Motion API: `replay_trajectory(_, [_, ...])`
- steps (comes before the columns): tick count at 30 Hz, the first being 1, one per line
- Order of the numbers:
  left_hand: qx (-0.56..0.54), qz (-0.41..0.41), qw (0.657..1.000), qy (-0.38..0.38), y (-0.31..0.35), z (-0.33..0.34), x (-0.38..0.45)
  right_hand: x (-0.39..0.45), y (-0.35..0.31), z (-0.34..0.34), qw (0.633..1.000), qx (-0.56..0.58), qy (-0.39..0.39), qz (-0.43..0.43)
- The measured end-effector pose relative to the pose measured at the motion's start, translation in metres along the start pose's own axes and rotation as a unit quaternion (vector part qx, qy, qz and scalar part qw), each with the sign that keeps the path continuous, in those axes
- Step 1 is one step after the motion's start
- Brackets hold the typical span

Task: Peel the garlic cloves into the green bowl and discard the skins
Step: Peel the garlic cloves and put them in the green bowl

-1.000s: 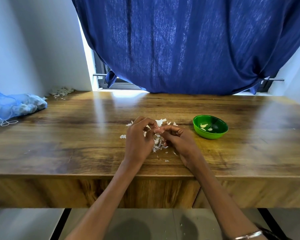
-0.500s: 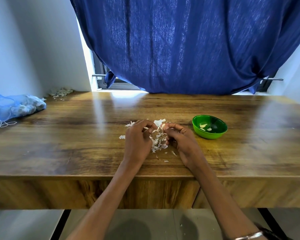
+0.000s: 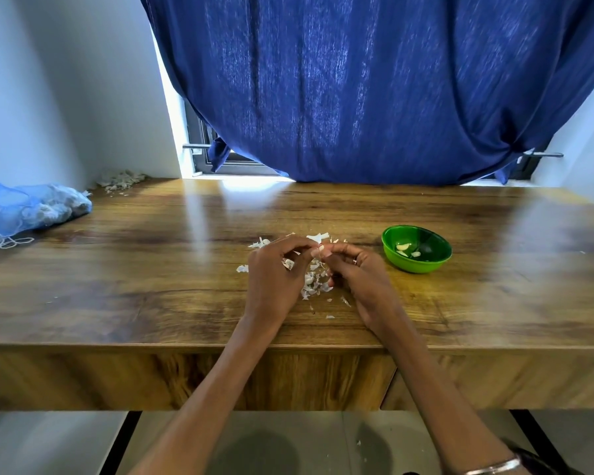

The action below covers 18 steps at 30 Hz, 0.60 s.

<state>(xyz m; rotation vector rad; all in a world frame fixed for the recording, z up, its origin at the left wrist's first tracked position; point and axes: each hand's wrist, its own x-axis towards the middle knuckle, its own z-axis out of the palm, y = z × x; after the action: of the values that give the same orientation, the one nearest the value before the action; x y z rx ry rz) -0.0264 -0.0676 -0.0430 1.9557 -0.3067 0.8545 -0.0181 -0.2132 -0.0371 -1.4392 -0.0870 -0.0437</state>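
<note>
On the far left, a pale wall (image 3: 48, 97) meets the wooden table (image 3: 151, 286), whose glossy top carries bright streaks of window light. A blue net bag (image 3: 35, 209) lies against that wall, a loop of white string trailing from it onto the wood. Just behind it, in the back corner, sits a small heap of dry skins (image 3: 120, 180).

Toward the middle, the left hand (image 3: 271, 279) hovers over the table with its fingers curled, thumb and fingertips pinching a small pale garlic clove (image 3: 319, 250). The right hand (image 3: 360, 279) meets it from the other side, its fingers also curled onto the same clove, so both hands hold it between them; a ring shows on one right finger. Beneath and between the hands, a scatter of white garlic skins (image 3: 312, 284) lies on the wood, with a few stray flakes nearer the table's front edge.

To the right of the hands, near but apart from them, stands the green bowl (image 3: 417, 264), holding a few peeled pieces. A bangle (image 3: 492, 467) circles the right wrist at the bottom edge.

Behind everything, a dark blue curtain (image 3: 374, 97) hangs across the window, daylight showing along its left side and under its hem.
</note>
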Motion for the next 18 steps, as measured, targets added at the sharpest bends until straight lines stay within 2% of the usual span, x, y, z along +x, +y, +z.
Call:
replay_trajectory(11, [-0.027, -0.004, 1.0, -0.01, -0.0013, 0.0006, 0.0009, 0.0004, 0.0002, -0.0011, 0.999, 0.04, -0.028, 0.004])
replay_trajectory(15, [-0.064, -0.029, 0.998, -0.009, -0.0017, 0.0019, 0.0015, -0.0021, -0.0019, -0.0029, 0.998, 0.045, -0.031, 0.001])
replay_trajectory(18, [-0.126, -0.065, 0.989, -0.042, -0.0032, 0.0008, 0.002, -0.0031, -0.0032, -0.0034, 0.998, 0.06, -0.026, 0.003])
